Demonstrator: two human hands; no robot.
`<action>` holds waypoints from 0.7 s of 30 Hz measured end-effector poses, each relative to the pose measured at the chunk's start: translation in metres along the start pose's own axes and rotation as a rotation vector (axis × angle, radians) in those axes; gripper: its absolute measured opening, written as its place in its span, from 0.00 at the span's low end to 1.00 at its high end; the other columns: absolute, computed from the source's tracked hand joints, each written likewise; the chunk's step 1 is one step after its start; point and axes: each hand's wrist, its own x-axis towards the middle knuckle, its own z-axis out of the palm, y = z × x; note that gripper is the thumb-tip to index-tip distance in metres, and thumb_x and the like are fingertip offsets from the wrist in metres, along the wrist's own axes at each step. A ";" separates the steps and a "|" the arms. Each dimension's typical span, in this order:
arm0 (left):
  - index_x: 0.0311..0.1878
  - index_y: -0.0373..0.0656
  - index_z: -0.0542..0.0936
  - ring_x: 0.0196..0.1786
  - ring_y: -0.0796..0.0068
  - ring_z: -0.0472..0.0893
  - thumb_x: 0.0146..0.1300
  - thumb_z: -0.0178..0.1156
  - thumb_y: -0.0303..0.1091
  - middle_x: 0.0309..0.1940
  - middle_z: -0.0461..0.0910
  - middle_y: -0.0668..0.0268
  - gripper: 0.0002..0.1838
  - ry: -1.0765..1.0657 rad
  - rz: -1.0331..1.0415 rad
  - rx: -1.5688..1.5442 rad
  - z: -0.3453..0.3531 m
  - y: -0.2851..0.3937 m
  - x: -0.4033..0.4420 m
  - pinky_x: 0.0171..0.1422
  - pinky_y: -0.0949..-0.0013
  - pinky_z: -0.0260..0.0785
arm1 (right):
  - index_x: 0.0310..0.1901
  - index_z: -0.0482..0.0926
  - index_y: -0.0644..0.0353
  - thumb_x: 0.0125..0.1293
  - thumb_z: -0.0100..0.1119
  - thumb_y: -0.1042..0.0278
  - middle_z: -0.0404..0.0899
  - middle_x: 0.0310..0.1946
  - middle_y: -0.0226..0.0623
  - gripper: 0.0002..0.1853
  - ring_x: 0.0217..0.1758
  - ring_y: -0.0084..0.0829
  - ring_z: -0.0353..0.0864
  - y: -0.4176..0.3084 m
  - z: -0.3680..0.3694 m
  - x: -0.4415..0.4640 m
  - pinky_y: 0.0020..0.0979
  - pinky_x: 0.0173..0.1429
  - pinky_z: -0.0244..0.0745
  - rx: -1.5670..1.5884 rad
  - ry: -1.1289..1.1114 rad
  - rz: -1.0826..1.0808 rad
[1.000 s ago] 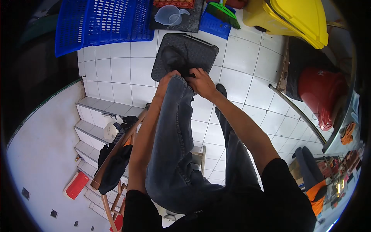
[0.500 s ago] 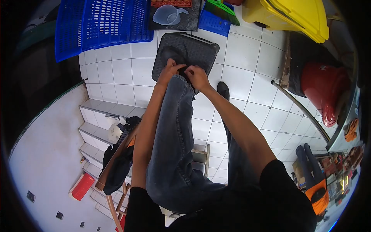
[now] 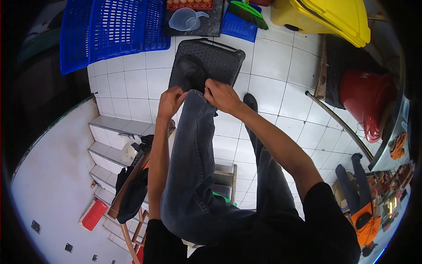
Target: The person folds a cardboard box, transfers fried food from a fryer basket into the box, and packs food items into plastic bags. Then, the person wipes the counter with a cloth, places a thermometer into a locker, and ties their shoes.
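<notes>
My left foot, in a black shoe (image 3: 190, 68), rests on a black textured stool or box (image 3: 225, 59). The grey jeans leg (image 3: 193, 145) reaches down to the ankle. At the left side of its hem, my left hand (image 3: 171, 103) is closed with the fingers pinched on the cloth. Opposite it, my right hand (image 3: 222, 96) has its fingers closed on the hem's right side. The fingertips are partly hidden, and the ankle is dark. My other shoe (image 3: 250, 102) stands on the floor tiles to the right.
Blue crates (image 3: 118, 33), a clear measuring jug (image 3: 187, 20) and a blue dustpan (image 3: 239, 24) are ahead. A yellow bin (image 3: 327, 20) and red bin (image 3: 365, 97) stand right. Steps (image 3: 114, 127) and a chair (image 3: 132, 193) are left. A person in orange (image 3: 365, 224) is lower right.
My hands have moved apart and back from the front of the ankle to either side of the jeans hem. More of the shoe shows. The person at lower right has shifted their legs.
</notes>
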 end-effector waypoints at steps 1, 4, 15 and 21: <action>0.26 0.34 0.75 0.29 0.53 0.77 0.58 0.65 0.30 0.25 0.76 0.55 0.11 0.020 -0.026 0.120 -0.002 0.003 -0.007 0.34 0.59 0.68 | 0.37 0.69 0.63 0.65 0.54 0.64 0.80 0.31 0.50 0.10 0.35 0.51 0.81 0.000 -0.005 -0.002 0.48 0.40 0.76 -0.042 -0.105 -0.024; 0.22 0.36 0.73 0.28 0.52 0.76 0.63 0.62 0.37 0.21 0.74 0.54 0.18 0.123 -0.060 0.227 0.010 -0.022 -0.030 0.33 0.56 0.67 | 0.39 0.72 0.63 0.64 0.54 0.61 0.81 0.30 0.52 0.12 0.31 0.52 0.82 0.033 -0.018 0.000 0.47 0.36 0.78 -0.185 -0.160 0.106; 0.25 0.37 0.80 0.28 0.56 0.79 0.64 0.59 0.43 0.21 0.78 0.52 0.18 0.182 -0.204 0.093 0.092 -0.051 -0.033 0.34 0.55 0.69 | 0.53 0.73 0.63 0.64 0.54 0.69 0.76 0.53 0.51 0.17 0.54 0.49 0.77 0.056 0.015 -0.008 0.44 0.60 0.72 -0.249 -0.052 -0.169; 0.25 0.37 0.80 0.28 0.57 0.79 0.64 0.59 0.42 0.21 0.78 0.53 0.18 0.187 -0.254 0.003 0.086 -0.033 -0.033 0.34 0.55 0.69 | 0.50 0.74 0.66 0.64 0.54 0.72 0.75 0.54 0.56 0.14 0.54 0.53 0.77 0.016 0.022 0.007 0.45 0.58 0.73 -0.092 -0.259 0.162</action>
